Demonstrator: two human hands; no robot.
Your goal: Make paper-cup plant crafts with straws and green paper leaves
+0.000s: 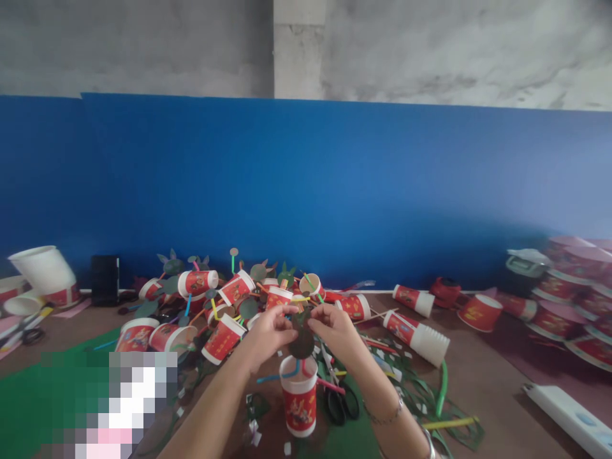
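Head view: my left hand (pixel 271 333) and right hand (pixel 335 328) pinched a dark paper cutout (pixel 301 342) above a red cup (pixel 300 409), straws (pixel 272 377) already fitted, cutout's attachment unclear.

No lettering can be read; the printing on the upright red cup (pixel 300 406) at lower centre is too blurred to make out; so are the yellow marks on the red tub (pixel 480 313) at right and the blue mark on the white bar (pixel 568 413) at lower right.
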